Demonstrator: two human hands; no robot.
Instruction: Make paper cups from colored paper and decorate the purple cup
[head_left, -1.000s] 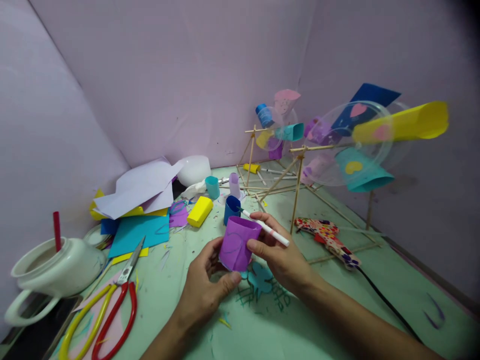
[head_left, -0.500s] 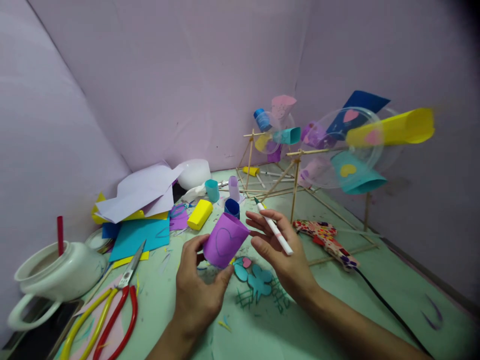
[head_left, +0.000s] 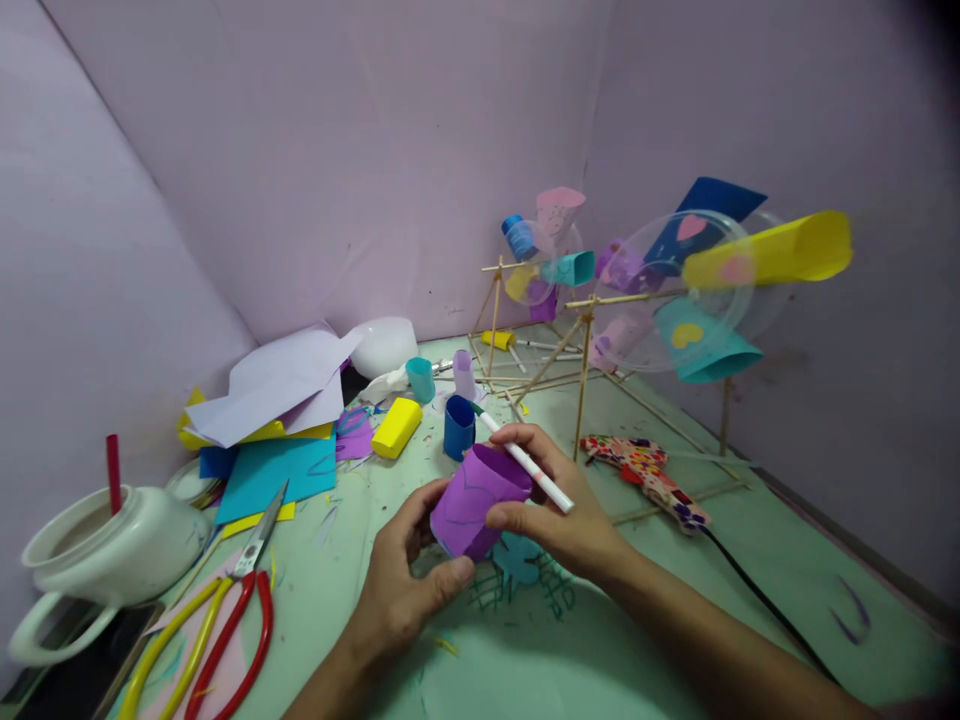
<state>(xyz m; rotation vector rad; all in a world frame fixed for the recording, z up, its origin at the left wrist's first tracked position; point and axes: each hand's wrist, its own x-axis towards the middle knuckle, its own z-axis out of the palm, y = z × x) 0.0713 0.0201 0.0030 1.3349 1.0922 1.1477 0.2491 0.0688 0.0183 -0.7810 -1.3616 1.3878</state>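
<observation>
A purple paper tube (head_left: 469,508) with a heart outline on its side is tilted between both hands above the green tabletop. My left hand (head_left: 412,560) holds its lower left side, thumb beneath. My right hand (head_left: 551,490) pinches the tube's right side, and a white marker (head_left: 531,468) with a dark green tip lies across its fingers. Behind the tube stands a dark blue paper tube (head_left: 458,428). Teal paper cutouts (head_left: 516,560) lie partly hidden below the purple tube.
Red-and-yellow-handled scissors (head_left: 244,580), a white pot (head_left: 127,545) and coloured sheets (head_left: 277,470) are at left. Two stick-framed wheels with paper cups (head_left: 709,255) stand at right, near a patterned glue gun (head_left: 649,475) with a black cord. A yellow tube (head_left: 397,428) lies behind.
The purple tube has moved right and turned, so its heart faces more to the left. My right hand, apart from the tube before, now grips it. The view has shifted slightly.
</observation>
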